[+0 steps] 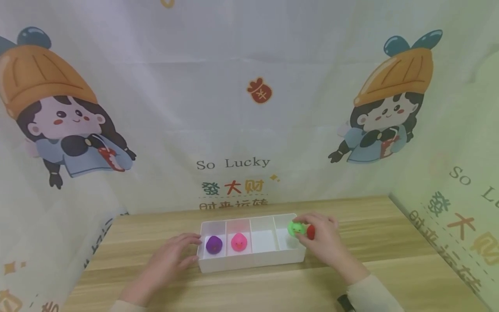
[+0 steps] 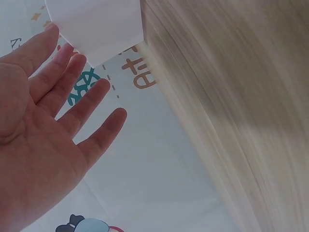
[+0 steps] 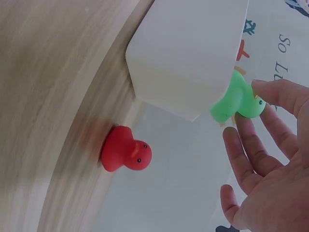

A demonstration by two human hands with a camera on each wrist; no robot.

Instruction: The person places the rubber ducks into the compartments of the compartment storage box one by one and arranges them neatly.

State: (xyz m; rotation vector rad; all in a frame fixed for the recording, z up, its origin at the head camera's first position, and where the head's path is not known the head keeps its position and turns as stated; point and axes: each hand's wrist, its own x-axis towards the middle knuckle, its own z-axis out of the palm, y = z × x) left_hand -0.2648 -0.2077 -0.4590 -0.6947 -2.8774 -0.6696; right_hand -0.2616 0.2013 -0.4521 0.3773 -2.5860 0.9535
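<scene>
My right hand (image 1: 321, 236) pinches a green toy duck (image 3: 239, 99) between thumb and fingers, at the right end of a white divided box (image 1: 253, 261). In the head view the duck overlaps the rightmost compartment. A red toy duck (image 3: 123, 150) stands on the table just outside that end, partly hidden behind the right hand in the head view. My left hand (image 2: 53, 111) has its fingers extended, fingertips right at the box's left end. Inside the box, a purple toy duck (image 1: 214, 245) sits in the leftmost compartment and a pink toy duck (image 1: 239, 242) in the one beside it.
The box stands on a wood-grain table (image 1: 163, 288). Behind and beside the table hangs a printed pale cloth (image 1: 187, 108) with cartoon figures and lettering, meeting the table's back edge.
</scene>
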